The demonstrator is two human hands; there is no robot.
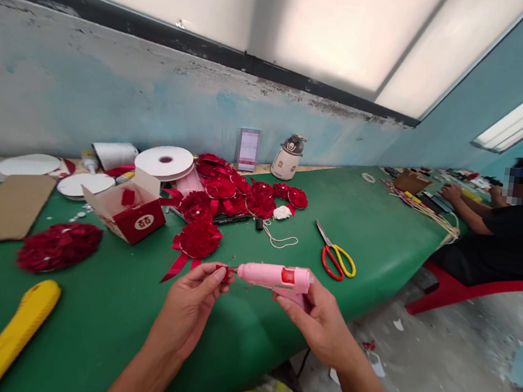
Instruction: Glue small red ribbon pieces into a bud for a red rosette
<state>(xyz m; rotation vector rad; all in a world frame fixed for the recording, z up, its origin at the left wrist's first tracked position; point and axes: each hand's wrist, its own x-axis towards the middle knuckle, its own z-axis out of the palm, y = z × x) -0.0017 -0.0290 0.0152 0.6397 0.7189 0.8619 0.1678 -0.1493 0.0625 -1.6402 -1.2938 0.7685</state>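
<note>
Glue gun [275, 277] smooth pink plastic, slight gloss, table cover [133, 307] green, matt, cloth-like, rosettes [199, 238] red satin ribbon, shiny, scissors [333, 251] metal blades, glossy plastic handles, box [129, 208] matt card, wall [89, 86] rough, flaking paint.

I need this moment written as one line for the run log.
left hand: pinches small red piece | right hand: holds pink glue gun, nozzle at piece | scissors on green table

A white double-happiness character on the red box [137, 222]'s side; no other legible text.
</note>
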